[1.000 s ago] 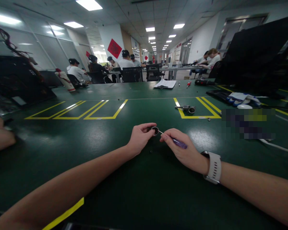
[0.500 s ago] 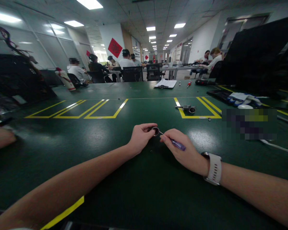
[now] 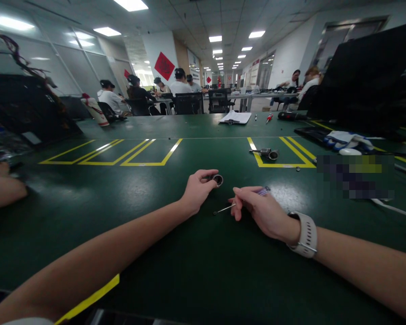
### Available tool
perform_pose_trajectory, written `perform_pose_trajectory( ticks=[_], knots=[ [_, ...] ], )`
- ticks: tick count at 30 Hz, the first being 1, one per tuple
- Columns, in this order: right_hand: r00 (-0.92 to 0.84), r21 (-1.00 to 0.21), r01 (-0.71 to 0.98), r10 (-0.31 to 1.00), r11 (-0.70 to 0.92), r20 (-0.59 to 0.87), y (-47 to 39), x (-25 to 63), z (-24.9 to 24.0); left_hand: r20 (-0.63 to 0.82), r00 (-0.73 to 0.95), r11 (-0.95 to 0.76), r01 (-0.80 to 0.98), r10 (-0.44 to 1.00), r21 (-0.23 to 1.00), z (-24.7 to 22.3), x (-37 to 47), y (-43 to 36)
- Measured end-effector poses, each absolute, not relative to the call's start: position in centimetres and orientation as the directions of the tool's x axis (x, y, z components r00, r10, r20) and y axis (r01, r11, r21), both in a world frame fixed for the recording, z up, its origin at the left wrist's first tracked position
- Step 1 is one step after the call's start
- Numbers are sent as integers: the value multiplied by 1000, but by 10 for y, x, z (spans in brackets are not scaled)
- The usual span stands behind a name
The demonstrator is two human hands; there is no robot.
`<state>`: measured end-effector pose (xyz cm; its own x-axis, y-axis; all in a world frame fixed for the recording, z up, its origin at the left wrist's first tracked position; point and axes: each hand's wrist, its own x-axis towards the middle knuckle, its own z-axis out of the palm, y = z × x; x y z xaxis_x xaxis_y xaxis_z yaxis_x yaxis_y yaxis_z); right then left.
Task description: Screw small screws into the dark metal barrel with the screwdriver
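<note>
A round metal ring-shaped part [image 3: 218,180] is pinched in the fingers of my left hand [image 3: 199,189], its open end facing me. To the right, my right hand [image 3: 257,207] grips a small screwdriver [image 3: 227,208] with a clear purple handle. The thin shaft points left and down, and its tip is at a tiny dark nut-like piece [image 3: 214,213] on the green table; whether they touch is hard to tell. Farther back, a metal assembly with a round cup end [image 3: 267,153] lies inside a yellow-taped box.
Another small metal piece [image 3: 298,169] lies beside the yellow tape. At the back are a clipboard with paper [image 3: 236,118] and a red screwdriver [image 3: 269,118]. White-blue gloves [image 3: 348,140] lie right, near a white cable. Another person's hand [image 3: 3,185] is at the left edge.
The screwdriver has come away from the ring-shaped part and swung down to the tiny piece on the table. My right hand has turned and its grip has shifted. My left hand still holds the part.
</note>
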<state>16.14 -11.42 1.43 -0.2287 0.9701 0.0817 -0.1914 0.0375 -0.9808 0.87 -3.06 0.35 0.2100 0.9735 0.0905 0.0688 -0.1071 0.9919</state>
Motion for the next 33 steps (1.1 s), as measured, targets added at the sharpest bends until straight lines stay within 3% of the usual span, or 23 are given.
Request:
perform_pose_trajectory(
  ticks=[11,19,26,29,33],
  knots=[
    [-304,-978,169,950,124,68,-118,162,22,116,256,-140,77,960,987,1,7,-29],
    [-129,-987,161,992,8,-13,-117,151,27,170,208,-177,18,963,984,2,12,-31],
    [-156,-921,387,981,-46,-115,-118,152,41,141,243,-146,1,960,989,1,9,-30],
    [-198,-890,453,979,52,-43,-123,152,40,119,254,-124,2,960,992,2,8,-30],
    [-271,-848,431,941,308,204,-128,153,30,103,246,-101,-18,964,995,1,8,-29]
  ],
)
